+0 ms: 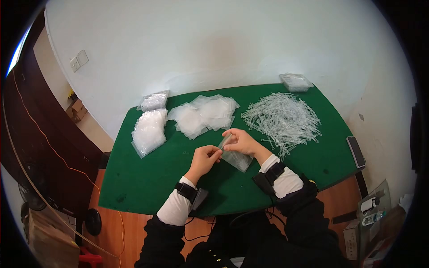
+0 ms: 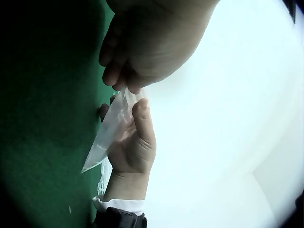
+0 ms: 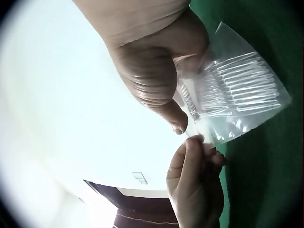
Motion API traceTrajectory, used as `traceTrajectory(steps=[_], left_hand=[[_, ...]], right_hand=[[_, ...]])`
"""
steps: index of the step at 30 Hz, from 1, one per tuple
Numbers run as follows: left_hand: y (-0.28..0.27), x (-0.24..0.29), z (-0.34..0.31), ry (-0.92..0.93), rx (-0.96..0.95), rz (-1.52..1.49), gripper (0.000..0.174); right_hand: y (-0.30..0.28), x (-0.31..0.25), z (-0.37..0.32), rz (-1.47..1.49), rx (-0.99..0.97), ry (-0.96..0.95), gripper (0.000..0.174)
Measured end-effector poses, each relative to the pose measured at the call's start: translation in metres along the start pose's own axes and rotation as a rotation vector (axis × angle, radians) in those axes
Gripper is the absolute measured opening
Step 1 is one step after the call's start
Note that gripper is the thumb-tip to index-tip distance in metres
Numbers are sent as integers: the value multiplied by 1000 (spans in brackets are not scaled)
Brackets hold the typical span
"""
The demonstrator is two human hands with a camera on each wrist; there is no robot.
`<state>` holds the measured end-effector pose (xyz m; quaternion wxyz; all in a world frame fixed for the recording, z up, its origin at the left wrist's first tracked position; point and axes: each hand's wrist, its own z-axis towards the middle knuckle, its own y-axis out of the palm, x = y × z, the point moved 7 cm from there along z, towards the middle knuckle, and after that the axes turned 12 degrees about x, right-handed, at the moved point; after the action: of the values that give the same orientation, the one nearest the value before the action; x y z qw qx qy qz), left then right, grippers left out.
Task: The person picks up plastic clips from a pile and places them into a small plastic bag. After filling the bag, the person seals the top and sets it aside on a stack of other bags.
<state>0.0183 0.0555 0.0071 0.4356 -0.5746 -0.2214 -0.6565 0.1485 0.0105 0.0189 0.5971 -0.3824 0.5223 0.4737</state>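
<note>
A clear plastic bag (image 1: 237, 161) is held between the two hands over the green table; in the right wrist view the bag (image 3: 247, 90) shows several clear looped sticks lined up inside. The left hand (image 1: 203, 161) pinches the bag's top edge at its left end, thumb against fingers, also seen in the left wrist view (image 2: 152, 42). The right hand (image 1: 245, 144) grips the bag's other side, its thumb near the top edge; in the left wrist view the right hand (image 2: 133, 147) has its thumb on one side and fingers behind the bag.
On the green table (image 1: 147, 187) lie a fanned stack of bags (image 1: 149, 131), loose flat bags (image 1: 205, 114), a heap of clear looped sticks (image 1: 283, 118), bundles at the back left (image 1: 154, 101) and back right (image 1: 296, 82), and a phone (image 1: 355, 152) at the right edge.
</note>
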Motion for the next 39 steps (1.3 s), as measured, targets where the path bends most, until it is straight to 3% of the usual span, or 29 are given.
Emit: traceTrajectory(steps=[11, 18, 27, 31, 37, 39], left_hand=[[3, 0, -1, 21, -59, 48, 16], [6, -7, -2, -121, -116, -60, 18], [6, -5, -3, -146, -172, -42, 19], [3, -3, -2, -75, -192, 116, 20], [7, 3, -3, -52, -117, -57, 21], [7, 3, -2, -51, -82, -116, 22]], right_hand=[[6, 10, 4, -14, 16, -11, 33], [-5, 6, 6, 75, 91, 28, 30], [-27, 2, 9, 70, 215, 50, 25], [-26, 3, 9, 83, 204, 72, 25], [-18, 1, 6, 79, 227, 73, 23], [-5, -1, 2, 61, 139, 49, 23]])
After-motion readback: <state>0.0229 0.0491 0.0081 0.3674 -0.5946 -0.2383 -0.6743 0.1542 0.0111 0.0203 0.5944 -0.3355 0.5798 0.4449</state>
